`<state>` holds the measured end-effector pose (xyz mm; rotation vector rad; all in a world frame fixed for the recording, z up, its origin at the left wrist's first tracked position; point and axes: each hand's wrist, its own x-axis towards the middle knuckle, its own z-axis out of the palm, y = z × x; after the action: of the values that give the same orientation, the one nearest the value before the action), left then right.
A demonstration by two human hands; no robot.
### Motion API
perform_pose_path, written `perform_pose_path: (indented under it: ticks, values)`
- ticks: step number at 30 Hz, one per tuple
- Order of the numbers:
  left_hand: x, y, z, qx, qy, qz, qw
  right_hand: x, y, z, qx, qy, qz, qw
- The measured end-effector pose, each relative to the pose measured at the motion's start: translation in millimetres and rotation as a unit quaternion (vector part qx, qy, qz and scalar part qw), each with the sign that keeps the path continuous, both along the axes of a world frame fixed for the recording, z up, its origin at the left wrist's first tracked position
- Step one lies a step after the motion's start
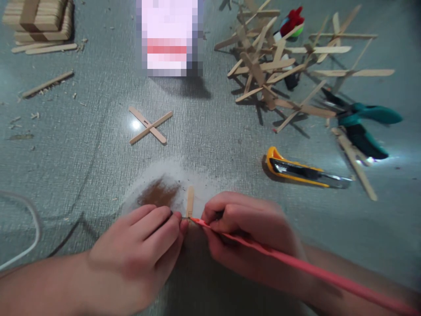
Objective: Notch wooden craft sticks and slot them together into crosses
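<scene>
My right hand [243, 232] is closed around a red pencil [283, 256], whose tip touches a wooden craft stick [190, 199] near its lower end. Small dark pencil lines show on that stick there. My left hand [144, 250] is closed, thumb and fingertips pinched at the stick's lower end; a thin edge shows by the fingertips, mostly hidden. Beyond the hands lie two craft sticks crossed in an X [149, 126], one with a slot cut in it.
A yellow utility knife [302, 169] lies to the right, with teal-handled pliers [358, 118] behind it. Joined craft sticks [259, 66] are heaped at the back right. Bundled sticks [39, 17] sit back left. A white cable [36, 219] curves at left. Wood shavings are scattered about.
</scene>
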<state>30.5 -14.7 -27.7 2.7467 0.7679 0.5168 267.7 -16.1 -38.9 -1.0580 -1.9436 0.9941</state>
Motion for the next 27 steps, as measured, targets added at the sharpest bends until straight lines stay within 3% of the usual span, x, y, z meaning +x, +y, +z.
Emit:
perform_pose_path:
  ticks: [21, 27]
  values:
    - [-3.6, -1.6, -1.1, 0.010, 0.010, -0.006, 1.000, 1.6, 0.6, 0.6, 0.008, 0.004, -0.022, 1.000]
    - [-4.9, 1.3, -0.3, 0.046, 0.017, -0.012, 0.999, 5.6, 2.3, 0.3, 0.021, 0.055, -0.091, 0.994]
